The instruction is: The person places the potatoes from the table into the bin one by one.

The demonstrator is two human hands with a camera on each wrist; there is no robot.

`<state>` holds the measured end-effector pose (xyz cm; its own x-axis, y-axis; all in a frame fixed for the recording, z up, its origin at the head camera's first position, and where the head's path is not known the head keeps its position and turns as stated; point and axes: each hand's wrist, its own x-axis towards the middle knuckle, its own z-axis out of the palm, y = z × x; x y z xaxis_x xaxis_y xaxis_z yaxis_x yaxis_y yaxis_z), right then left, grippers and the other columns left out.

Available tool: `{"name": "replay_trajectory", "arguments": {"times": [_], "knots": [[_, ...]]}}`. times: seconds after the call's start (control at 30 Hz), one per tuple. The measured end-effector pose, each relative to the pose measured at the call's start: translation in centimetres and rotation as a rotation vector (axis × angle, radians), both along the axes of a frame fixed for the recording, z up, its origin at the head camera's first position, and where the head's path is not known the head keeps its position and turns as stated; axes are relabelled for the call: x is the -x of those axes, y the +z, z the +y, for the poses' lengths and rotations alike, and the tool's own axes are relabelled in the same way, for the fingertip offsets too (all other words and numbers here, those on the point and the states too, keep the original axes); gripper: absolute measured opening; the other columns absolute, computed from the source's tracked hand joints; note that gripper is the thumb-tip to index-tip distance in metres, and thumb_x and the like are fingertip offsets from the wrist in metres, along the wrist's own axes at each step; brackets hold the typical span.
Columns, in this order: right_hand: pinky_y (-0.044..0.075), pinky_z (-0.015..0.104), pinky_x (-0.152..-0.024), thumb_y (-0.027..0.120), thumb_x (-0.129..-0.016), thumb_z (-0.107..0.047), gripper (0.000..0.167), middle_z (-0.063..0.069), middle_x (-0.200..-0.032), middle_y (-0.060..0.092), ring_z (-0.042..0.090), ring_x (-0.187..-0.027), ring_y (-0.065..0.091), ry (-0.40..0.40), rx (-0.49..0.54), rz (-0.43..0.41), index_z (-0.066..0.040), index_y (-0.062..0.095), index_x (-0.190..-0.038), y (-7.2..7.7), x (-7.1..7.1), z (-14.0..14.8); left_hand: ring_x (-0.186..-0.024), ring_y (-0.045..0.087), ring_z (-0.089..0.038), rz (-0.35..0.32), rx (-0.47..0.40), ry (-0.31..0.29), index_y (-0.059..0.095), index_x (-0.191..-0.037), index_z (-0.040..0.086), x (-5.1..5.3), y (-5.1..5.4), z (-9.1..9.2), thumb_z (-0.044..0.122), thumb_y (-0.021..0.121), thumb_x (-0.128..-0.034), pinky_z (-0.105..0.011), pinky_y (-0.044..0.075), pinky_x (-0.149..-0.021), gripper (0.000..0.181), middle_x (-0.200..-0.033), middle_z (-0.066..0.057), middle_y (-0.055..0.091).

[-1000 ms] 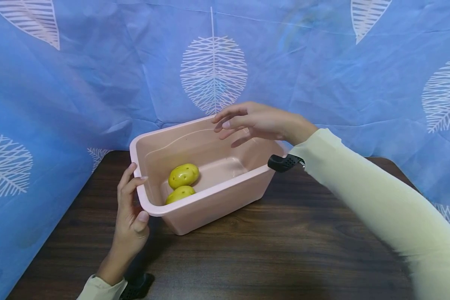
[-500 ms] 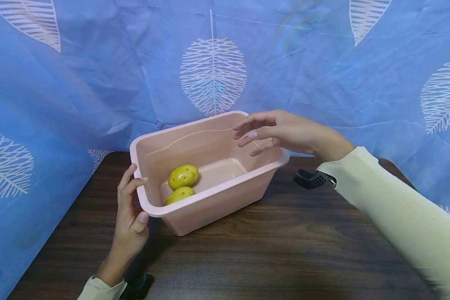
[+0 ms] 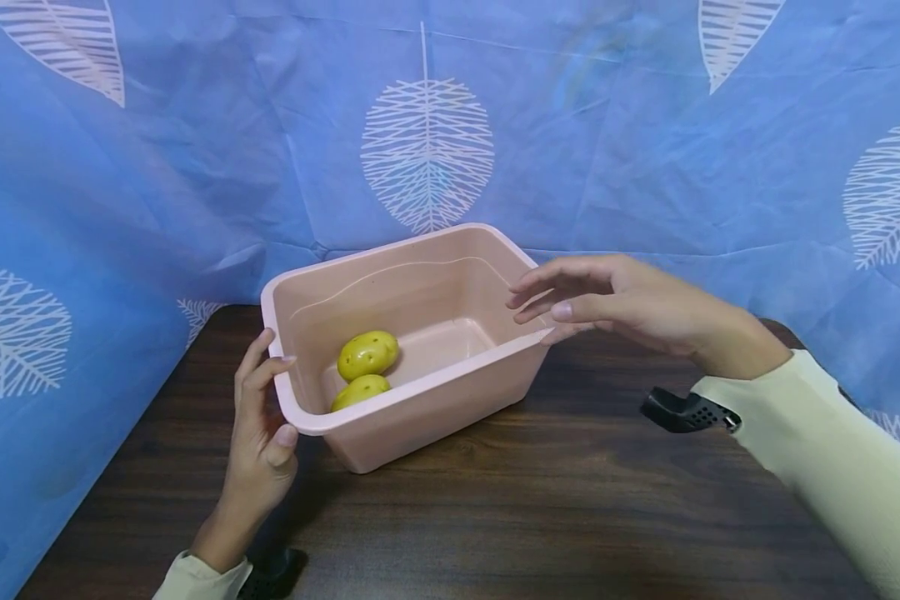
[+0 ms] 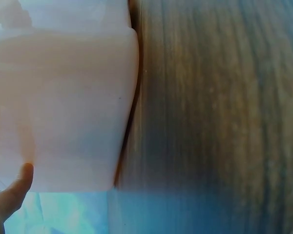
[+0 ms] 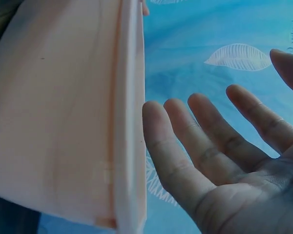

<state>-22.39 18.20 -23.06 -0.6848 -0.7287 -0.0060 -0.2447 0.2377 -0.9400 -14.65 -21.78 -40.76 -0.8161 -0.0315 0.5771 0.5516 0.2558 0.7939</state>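
Observation:
In the head view a pale pink plastic tub (image 3: pixel 427 408) stands at an angle on the table. Two glossy yellow potatoes (image 3: pixel 367 353) lie side by side at its left end; the nearer one is partly hidden by the front rim. At that end my left hand (image 3: pixel 258 442) holds the tub's rim, fingertips over the edge and thumb by the near corner. The left wrist view shows fingers (image 4: pixel 19 187) against the tub's wall. My right hand (image 3: pixel 630 304) hovers at the tub's right end, fingers loosely spread and holding nothing, as the right wrist view also shows.
The dark wood-grain table (image 3: pixel 510 508) extends in front and to both sides of the tub. Close behind it hangs a blue cloth (image 3: pixel 607 150) printed with white leaves. A black wrist device (image 3: pixel 686 411) sits under my right sleeve.
My right hand has moved right and toward me, from over the tub's inside to its right end, uncovering the far right corner. My left hand, the tub and the potatoes stay put.

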Motion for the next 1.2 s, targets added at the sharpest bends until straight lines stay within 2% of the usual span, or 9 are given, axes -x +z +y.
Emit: {"name": "replay_trajectory", "arguments": {"times": [0.1,0.2,0.37,0.57,0.87,1.0,1.07,1.13,1.2], "knots": [[0.059,0.045,-0.103,0.054,-0.107,-0.004,0.04,0.013,-0.146,0.063,0.025,-0.133,0.063,0.021,0.002,0.033,0.001,0.053,-0.147,-0.8,-1.0,1.1,-0.15,0.027,-0.037,0.016,-0.007,-0.013,0.04,-0.148,-0.001,0.0,0.0,0.1,0.047,0.06,-0.102,-0.02,0.048,-0.101,0.069,-0.174,-0.002,0.013],[0.059,0.044,-0.102,0.053,-0.107,-0.003,0.041,0.012,-0.147,0.062,0.024,-0.134,0.062,0.021,-0.021,0.061,-0.002,0.054,-0.148,-1.5,-2.0,1.9,-0.148,0.029,-0.033,0.017,-0.017,-0.022,0.041,-0.148,0.0,0.0,0.1,0.2,0.045,0.061,-0.1016,-0.02,0.051,-0.099,0.068,-0.173,-0.002,0.013],[0.059,0.042,-0.102,0.054,-0.108,-0.006,0.041,0.015,-0.147,0.061,0.023,-0.131,0.064,-0.016,-0.061,0.057,-0.006,0.054,-0.148,-2.5,-3.9,3.0,-0.147,0.029,-0.03,0.023,-0.012,-0.028,0.041,-0.148,-0.001,0.0,0.2,0.1,0.045,0.061,-0.102,-0.019,0.051,-0.099,0.068,-0.173,-0.002,0.013],[0.06,0.037,-0.098,0.051,-0.108,-0.004,0.04,0.009,-0.143,0.065,0.021,-0.125,0.067,-0.054,-0.068,0.101,-0.012,0.057,-0.146,-4.3,-5.8,4.3,-0.147,0.031,-0.029,0.043,0.023,-0.032,0.041,-0.147,-0.002,0.1,0.4,0.1,0.049,0.06,-0.1024,-0.016,0.047,-0.101,0.07,-0.173,-0.005,0.014],[0.053,0.024,-0.094,0.063,-0.105,-0.02,0.041,-0.019,-0.143,0.062,0.001,-0.133,0.055,-0.231,-0.312,0.343,-0.04,0.06,-0.141,-6.5,-8.5,5.0,-0.146,0.031,-0.029,0.042,0.006,-0.027,0.042,-0.148,-0.001,0.1,0.5,-0.1,0.045,0.062,-0.1025,-0.016,0.05,-0.098,0.068,-0.173,-0.005,0.014],[0.058,0.025,-0.093,0.066,-0.104,-0.017,0.044,-0.013,-0.144,0.062,-0.002,-0.131,0.056,-0.241,-0.292,0.394,-0.036,0.058,-0.143,-8.2,-9.4,5.0,-0.147,0.03,-0.032,0.017,0.03,-0.011,0.041,-0.15,0.0,-0.2,0.7,-0.3,0.04,0.06,-0.103,-0.015,0.048,-0.098,0.064,-0.174,-0.003,0.014],[0.059,0.027,-0.093,0.067,-0.103,-0.016,0.045,-0.008,-0.144,0.062,-0.001,-0.129,0.058,-0.245,-0.28,0.408,-0.033,0.057,-0.144,-9.1,-9.8,5.0,-0.149,0.029,-0.03,0.007,0.063,0.005,0.042,-0.152,0.004,-0.4,0.9,-0.4,0.037,0.058,-0.1037,-0.015,0.045,-0.103,0.061,-0.174,-0.001,0.014],[0.061,0.03,-0.09,0.068,-0.103,-0.017,0.046,-0.004,-0.144,0.062,0.005,-0.127,0.061,-0.265,-0.295,0.429,-0.03,0.057,-0.145,-10.0,-10.1,5.0,-0.152,0.027,-0.028,0.025,0.095,0.018,0.044,-0.154,0.006,-0.7,1.0,-0.5,0.035,0.055,-0.1053,-0.022,0.04,-0.116,0.058,-0.174,-0.003,0.016],[0.061,0.036,-0.088,0.069,-0.102,-0.02,0.046,-0.002,-0.145,0.062,0.014,-0.128,0.063,-0.305,-0.342,0.442,-0.029,0.056,-0.145,-10.6,-10.3,5.0,-0.155,0.026,-0.024,0.054,0.141,0.047,0.045,-0.155,0.007,-1.1,1.3,-0.6,0.031,0.051,-0.1069,-0.041,0.03,-0.128,0.054,-0.174,-0.005,0.02]]}}
